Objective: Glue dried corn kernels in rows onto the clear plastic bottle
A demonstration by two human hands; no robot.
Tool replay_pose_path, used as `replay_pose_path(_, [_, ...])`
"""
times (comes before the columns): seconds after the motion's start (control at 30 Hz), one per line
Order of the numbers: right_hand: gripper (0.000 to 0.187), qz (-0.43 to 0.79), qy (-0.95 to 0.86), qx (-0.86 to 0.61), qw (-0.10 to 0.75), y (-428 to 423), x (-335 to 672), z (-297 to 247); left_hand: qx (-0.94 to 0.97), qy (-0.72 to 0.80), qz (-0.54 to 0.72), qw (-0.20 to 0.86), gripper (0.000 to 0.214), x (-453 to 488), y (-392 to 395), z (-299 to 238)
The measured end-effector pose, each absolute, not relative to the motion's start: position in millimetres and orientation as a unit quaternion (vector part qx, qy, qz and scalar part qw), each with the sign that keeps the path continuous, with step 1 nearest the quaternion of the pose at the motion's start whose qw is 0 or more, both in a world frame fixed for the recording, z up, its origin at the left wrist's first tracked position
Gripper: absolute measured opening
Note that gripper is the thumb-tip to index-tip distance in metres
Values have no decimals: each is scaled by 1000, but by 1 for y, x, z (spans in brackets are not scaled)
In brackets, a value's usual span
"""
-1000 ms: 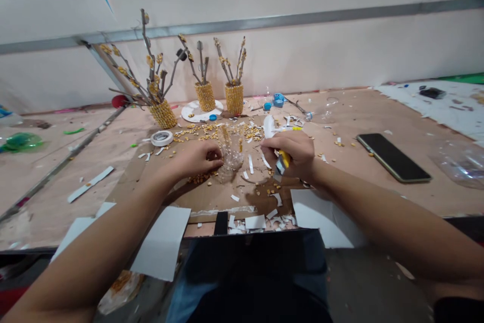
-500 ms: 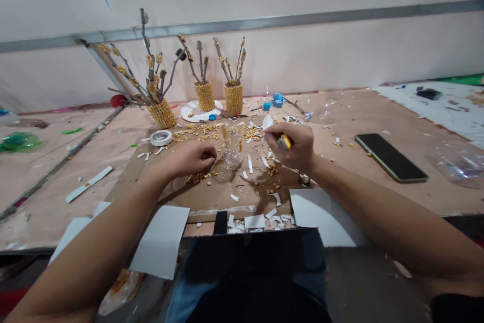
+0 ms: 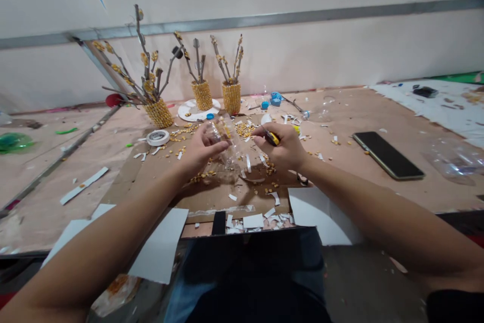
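My left hand [image 3: 206,147] is closed around a clear plastic bottle piece [image 3: 235,149] with some corn kernels stuck on its side. The piece is tilted above the cardboard [image 3: 212,202]. Just to its right, my right hand [image 3: 285,146] grips a small yellow-and-black tool [image 3: 271,137] that looks like a utility knife; its tip is too blurred to make out. Loose corn kernels [image 3: 245,130] and white paper strips [image 3: 248,163] lie around both hands.
Behind stand kernel-covered pots with twigs [image 3: 231,99]. A tape roll [image 3: 158,137] lies left, a phone [image 3: 387,155] and a clear plastic bottle [image 3: 456,159] right. White sheets [image 3: 162,242] hang over the table's front edge. Blue caps [image 3: 275,100] sit toward the back.
My left hand has moved up and right and taken hold of the clear plastic piece, which is now tilted. My right hand has shifted slightly, still gripping the yellow-and-black tool.
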State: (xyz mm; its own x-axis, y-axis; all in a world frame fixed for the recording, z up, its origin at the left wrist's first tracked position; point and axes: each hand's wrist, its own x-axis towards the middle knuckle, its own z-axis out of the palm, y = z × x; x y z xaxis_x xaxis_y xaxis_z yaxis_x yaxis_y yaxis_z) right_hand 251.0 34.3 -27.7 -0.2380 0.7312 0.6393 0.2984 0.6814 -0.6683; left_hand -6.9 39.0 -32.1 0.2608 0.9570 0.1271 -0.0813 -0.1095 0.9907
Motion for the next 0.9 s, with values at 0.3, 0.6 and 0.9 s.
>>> replay_pose_path(0.3, [35, 404, -732, -327, 441, 2, 236, -10, 524, 310, 505, 612, 76, -6, 30, -24])
replay_pose_path(0.6, [41, 371, -737, -350, 443, -5, 233, -8, 561, 302, 516, 572, 90, -2, 26, -22])
replay_pose_path(0.9, [31, 379, -727, -358, 447, -3, 233, -10, 565, 303, 513, 571, 92, -1, 25, -21])
